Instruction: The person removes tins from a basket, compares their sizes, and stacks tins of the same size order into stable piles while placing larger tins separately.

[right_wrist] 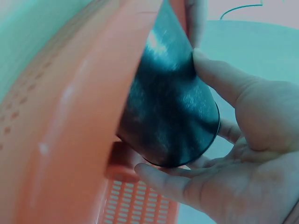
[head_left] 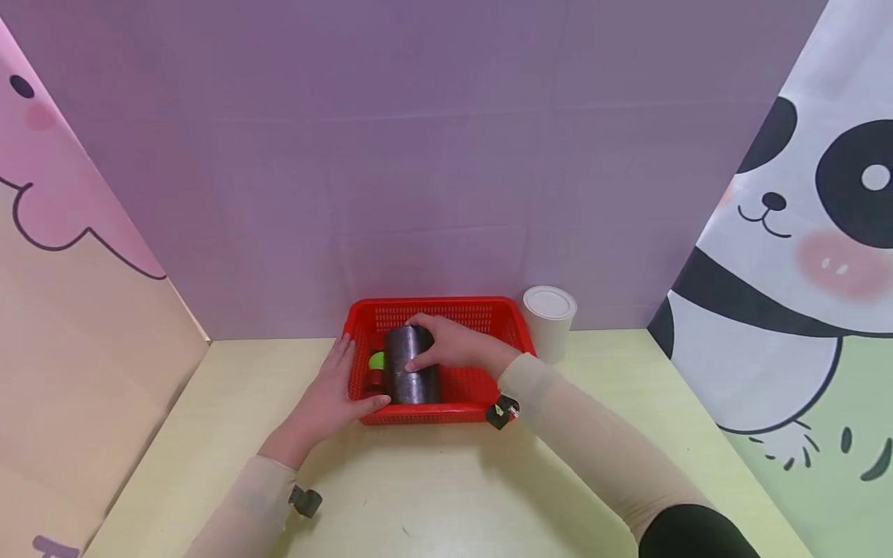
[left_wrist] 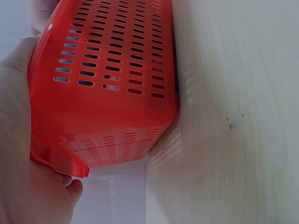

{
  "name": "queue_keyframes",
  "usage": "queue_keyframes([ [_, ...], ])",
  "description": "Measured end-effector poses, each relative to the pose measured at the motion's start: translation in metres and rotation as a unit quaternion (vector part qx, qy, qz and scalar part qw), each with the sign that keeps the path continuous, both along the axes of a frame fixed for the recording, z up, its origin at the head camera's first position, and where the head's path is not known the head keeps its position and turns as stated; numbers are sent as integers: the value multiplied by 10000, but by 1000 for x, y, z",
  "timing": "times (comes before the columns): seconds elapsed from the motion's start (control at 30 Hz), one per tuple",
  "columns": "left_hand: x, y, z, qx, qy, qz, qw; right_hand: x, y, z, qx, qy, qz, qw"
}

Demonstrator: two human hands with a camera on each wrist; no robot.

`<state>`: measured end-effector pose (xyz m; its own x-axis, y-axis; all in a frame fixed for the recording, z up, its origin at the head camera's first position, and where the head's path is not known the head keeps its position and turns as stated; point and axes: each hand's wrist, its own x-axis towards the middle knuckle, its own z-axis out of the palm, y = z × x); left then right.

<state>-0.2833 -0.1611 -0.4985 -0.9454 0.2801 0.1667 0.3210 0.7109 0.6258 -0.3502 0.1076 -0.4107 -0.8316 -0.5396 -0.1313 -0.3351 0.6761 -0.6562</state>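
A dark, shiny metal-looking cylinder [head_left: 412, 368] is in the left half of a red plastic basket [head_left: 474, 413]. My right hand [head_left: 456, 343] holds it, with fingers over the upper end and the thumb against its side. In the right wrist view the fingers of my right hand [right_wrist: 210, 182] spread around the end of the cylinder [right_wrist: 173, 102]. My left hand [head_left: 335, 391] rests on the basket's front left corner, fairly straight fingers along the left rim and thumb over the front rim. Beside the cylinder sit a lime-green rounded thing [head_left: 377, 361] and a dark red thing [head_left: 374, 380], both partly hidden.
A white lidded canister [head_left: 550, 329] stands right of the basket. The basket sits on a pale wooden table [head_left: 418, 496], near a purple backdrop [head_left: 432, 170]. Printed panels flank the table, with a panda [head_left: 781, 310] on the right one.
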Motion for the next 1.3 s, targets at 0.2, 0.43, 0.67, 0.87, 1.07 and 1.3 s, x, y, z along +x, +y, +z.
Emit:
queue_keyframes([
  [0.2,1,-1,1,-41,-15,39,10000,9,-11,-3,-337,290,-337,9984],
  [0.43,-1,-3,1,-59,33,44,10000,18,-30,-18,-885,652,-1205,9866],
  [0.67,-2,-3,0,-90,49,61,9999,21,-41,-27,-1353,983,-1738,9705],
  [0.87,-1,-3,0,-85,71,40,9999,25,-44,-29,-1332,1123,-1933,9655],
  [1.07,0,-3,0,-53,24,54,10000,26,-45,-28,-1266,1085,-1947,9666],
  [1.3,1,-4,-1,-83,29,64,9999,26,-45,-25,-1347,984,-1823,9690],
])
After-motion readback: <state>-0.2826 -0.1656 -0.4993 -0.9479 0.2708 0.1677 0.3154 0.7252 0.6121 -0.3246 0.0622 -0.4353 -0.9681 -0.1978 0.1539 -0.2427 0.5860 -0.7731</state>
